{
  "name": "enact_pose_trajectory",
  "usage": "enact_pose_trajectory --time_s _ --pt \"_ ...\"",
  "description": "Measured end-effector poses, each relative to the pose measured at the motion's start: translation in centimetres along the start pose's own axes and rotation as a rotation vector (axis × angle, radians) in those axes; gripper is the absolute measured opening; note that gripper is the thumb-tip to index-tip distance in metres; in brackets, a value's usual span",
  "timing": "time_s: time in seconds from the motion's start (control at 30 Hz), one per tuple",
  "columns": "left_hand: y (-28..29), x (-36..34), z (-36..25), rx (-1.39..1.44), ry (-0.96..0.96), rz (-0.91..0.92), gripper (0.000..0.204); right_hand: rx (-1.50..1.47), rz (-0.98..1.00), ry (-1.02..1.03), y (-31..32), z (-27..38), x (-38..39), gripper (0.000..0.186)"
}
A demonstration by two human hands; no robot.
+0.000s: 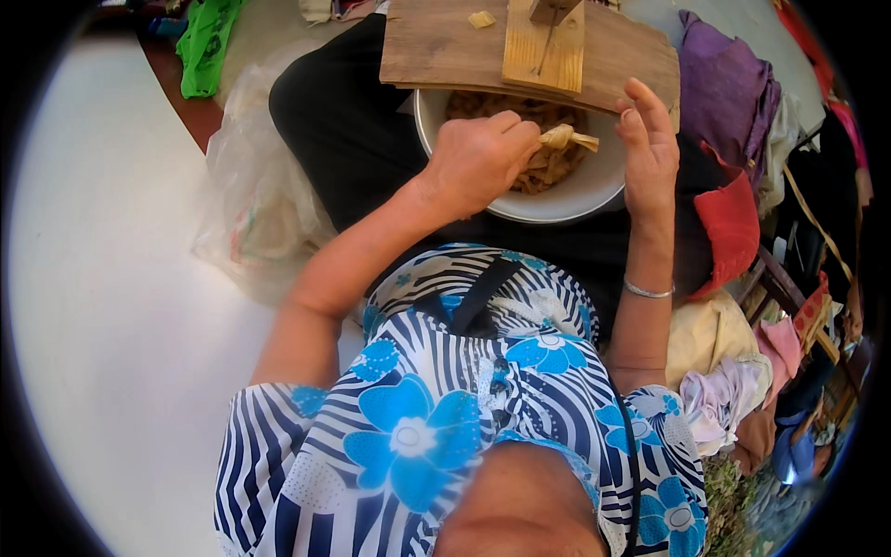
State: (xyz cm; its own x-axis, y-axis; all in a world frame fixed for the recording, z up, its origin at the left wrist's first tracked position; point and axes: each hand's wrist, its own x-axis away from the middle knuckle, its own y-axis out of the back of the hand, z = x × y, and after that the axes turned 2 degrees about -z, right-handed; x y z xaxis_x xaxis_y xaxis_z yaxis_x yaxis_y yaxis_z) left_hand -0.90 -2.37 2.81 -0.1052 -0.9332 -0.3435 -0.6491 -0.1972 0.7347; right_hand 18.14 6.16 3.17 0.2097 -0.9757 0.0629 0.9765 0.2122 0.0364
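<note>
My left hand (478, 160) is closed on a tan, twisted strip piece (566, 139) over a white bowl (608, 176) in my lap. Inside the bowl lie several similar tan strips (543, 172). My right hand (650, 153) is raised at the bowl's right rim, fingers apart and holding nothing, close to the front edge of a wooden board (436, 51) that lies across the bowl's far side. The board carries a lighter wood block (520, 65) with a thin metal piece, and a small tan scrap (481, 19).
A clear plastic bag (255, 213) lies left of my leg beside a white surface (111, 306). A green bag (200, 46) is at the upper left. Purple cloth (719, 93), red fabric (724, 232) and a heap of other cloths (715, 399) crowd my right side.
</note>
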Motion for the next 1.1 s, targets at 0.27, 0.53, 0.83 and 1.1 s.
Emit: enact_pose_trajectory --time_s 0.27,0.53,0.83,1.1 --pt "0.2 -2.2 0.8 0.441 0.209 0.139 0.015 0.514 0.514 -0.053 2.6 2.3 0.4 0.027" --pt "-0.2 -3.1 0.5 0.342 0.17 0.211 0.018 0.132 0.391 -0.087 1.9 1.8 -1.6 0.022" --pt "0.9 -5.5 2.4 0.668 0.434 0.349 0.021 -0.04 0.487 -0.349 1.6 1.4 -4.3 0.01" --pt "1.8 -7.7 6.4 0.694 0.458 0.242 0.019 0.001 0.295 -0.067 0.1 0.7 -6.6 0.01"
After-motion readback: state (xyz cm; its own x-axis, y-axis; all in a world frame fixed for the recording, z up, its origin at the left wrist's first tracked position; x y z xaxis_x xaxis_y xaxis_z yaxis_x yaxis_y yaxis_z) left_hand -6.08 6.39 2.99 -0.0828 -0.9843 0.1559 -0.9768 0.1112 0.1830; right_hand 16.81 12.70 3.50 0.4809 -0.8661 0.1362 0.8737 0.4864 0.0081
